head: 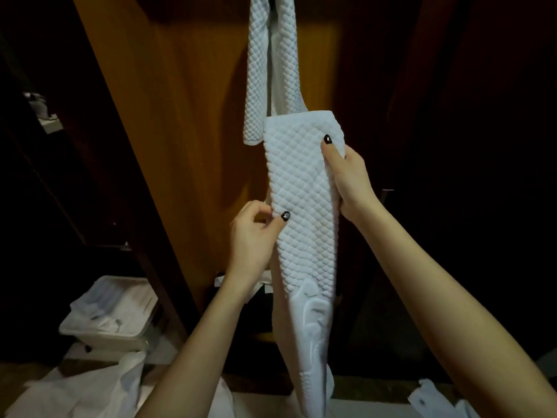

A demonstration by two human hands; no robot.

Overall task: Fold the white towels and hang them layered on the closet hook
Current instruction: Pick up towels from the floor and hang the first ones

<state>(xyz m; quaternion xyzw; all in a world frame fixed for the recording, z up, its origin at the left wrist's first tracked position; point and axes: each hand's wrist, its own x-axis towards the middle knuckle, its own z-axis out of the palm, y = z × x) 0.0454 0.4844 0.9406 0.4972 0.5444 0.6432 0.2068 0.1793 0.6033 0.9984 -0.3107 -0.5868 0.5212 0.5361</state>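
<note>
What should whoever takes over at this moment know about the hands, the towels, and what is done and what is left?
Left hand: pinches the left edge of the folded towel.
Right hand: grips its right edge near the top fold.
The folded towel is held upright in front of the closet panel.
Done: one hung towel drapes from the top of the view; the hook cannot be made out.
Left: lift the folded towel and hang it layered over the hung one.
</note>
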